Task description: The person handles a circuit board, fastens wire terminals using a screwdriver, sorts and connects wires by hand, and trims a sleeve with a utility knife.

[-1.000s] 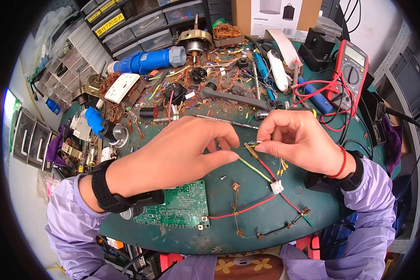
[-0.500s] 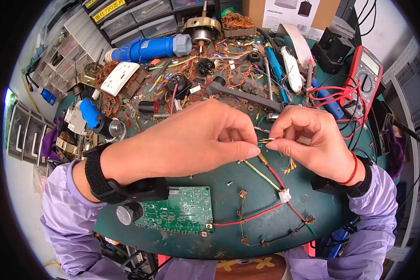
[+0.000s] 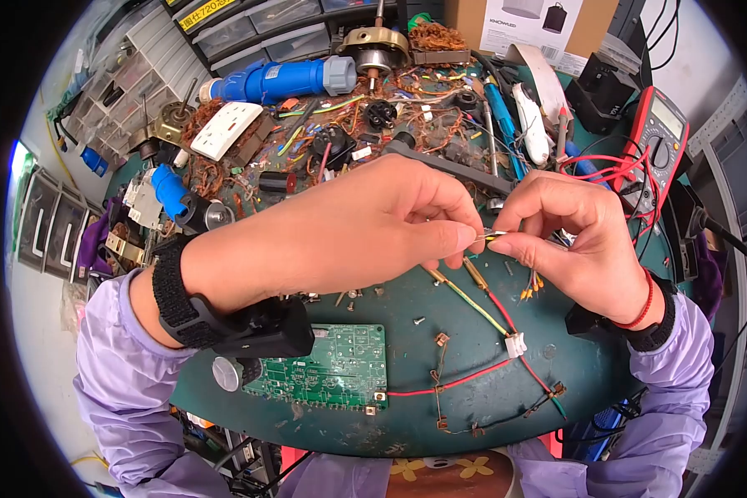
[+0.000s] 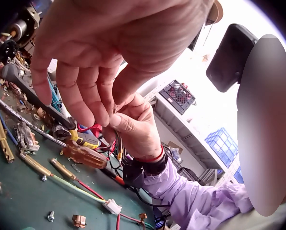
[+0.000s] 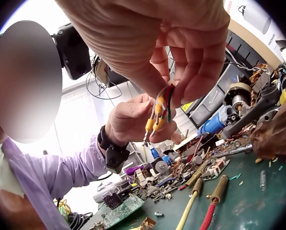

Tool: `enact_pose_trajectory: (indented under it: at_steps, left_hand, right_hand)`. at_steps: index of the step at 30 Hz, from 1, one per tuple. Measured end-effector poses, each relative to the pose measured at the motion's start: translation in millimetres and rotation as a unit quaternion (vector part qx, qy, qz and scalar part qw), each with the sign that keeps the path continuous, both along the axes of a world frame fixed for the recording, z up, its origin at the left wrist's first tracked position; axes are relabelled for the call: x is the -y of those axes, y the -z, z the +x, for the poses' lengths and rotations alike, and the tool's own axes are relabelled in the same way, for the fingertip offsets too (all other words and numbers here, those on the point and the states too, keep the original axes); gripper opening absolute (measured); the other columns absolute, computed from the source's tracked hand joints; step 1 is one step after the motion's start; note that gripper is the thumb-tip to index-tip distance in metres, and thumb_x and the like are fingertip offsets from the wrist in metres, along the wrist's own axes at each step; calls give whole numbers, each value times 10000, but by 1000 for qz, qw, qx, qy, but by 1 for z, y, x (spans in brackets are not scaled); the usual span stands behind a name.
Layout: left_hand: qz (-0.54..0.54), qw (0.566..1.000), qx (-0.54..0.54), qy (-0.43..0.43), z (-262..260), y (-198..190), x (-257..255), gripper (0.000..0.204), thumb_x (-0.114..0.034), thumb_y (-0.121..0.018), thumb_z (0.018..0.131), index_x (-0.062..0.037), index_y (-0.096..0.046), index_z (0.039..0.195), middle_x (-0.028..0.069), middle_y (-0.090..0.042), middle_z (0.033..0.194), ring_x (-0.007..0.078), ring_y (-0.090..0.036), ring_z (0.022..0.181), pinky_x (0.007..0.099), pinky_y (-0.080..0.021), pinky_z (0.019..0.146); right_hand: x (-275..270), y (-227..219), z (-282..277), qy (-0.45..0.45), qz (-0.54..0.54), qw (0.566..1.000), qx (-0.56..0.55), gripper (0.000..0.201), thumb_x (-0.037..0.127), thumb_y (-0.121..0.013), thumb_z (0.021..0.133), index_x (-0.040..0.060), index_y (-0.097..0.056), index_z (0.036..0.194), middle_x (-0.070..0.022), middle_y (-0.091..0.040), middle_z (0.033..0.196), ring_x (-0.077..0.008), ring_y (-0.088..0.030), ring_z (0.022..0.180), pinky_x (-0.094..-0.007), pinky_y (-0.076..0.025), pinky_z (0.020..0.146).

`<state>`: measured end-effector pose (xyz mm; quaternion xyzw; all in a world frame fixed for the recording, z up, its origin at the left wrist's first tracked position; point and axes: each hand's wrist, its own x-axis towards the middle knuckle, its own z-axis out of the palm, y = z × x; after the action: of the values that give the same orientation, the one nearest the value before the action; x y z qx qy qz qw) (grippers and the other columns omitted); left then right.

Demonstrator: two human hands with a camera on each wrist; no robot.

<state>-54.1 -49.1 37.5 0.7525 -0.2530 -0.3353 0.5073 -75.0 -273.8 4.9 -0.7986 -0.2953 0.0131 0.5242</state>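
Above the middle of the green-topped bench, the right hand [image 3: 581, 232] pinches a bundle of thin wires [image 5: 168, 103] between thumb and forefinger. Several yellow-sleeved terminals [image 5: 155, 122] hang from that bundle below the fingers. Facing it, the left hand [image 3: 382, 216] has thumb and forefinger brought together on the fine wire ends [image 3: 488, 236] that stick out of the right fingertips. Below the hands lie a yellow-green wire [image 3: 477, 307] and a red wire [image 3: 496, 309] with brass pins, joined to a white connector [image 3: 515, 344].
A green circuit board [image 3: 340, 365] lies at the front, left of a chain of brass clips [image 3: 477, 429]. Scrap wire and parts cover the back, with a blue plug [image 3: 282, 79] and white socket [image 3: 226, 130]. A red multimeter [image 3: 661, 137] stands at the right.
Both hands stay raised and close together. The left thumb and forefinger have come in to the wire ends, which earlier stood apart from them. The whole head view has shifted slightly.
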Motion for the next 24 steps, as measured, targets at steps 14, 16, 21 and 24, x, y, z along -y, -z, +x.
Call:
enact_pose_trajectory:
  at_steps: [14, 16, 21, 24]
  left_hand:
    - [51, 990, 133, -22, -6, 0, 0, 118, -116, -641, 878, -5, -644, 916, -3, -631, 784, 53, -544, 739, 231, -442, 661]
    - [69, 984, 160, -22, -8, 0, 1, 112, -109, -641, 871, -1, -641, 899, 7, -628, 764, 57, -542, 728, 237, -441, 654]
    - [76, 973, 217, -30, -6, 5, -1, 102, -90, -636, 857, 11, -629, 865, 38, -619, 728, 67, -534, 702, 254, -441, 637]
    - [89, 973, 210, -21, -4, 5, -3, 103, -86, -633, 856, 16, -624, 864, 43, -616, 732, 84, -538, 695, 263, -444, 649]
  right_hand:
    - [-4, 1, 4, -20, 46, 984, -172, 82, 21, -709, 820, 36, -632, 842, 59, -587, 680, 40, -445, 514, -161, -295, 428]
    - [-6, 1, 4, -26, 58, 979, -195, 79, 19, -707, 823, 30, -632, 845, 55, -592, 689, 38, -453, 521, -157, -303, 433]
    - [-6, 2, 6, -49, 53, 964, -255, 75, 15, -702, 828, 10, -634, 860, 27, -616, 731, 25, -497, 562, -156, -355, 455]
    - [-5, 4, 7, -54, 52, 966, -249, 67, 13, -695, 832, 5, -634, 859, 18, -623, 737, 9, -525, 584, -160, -390, 479]
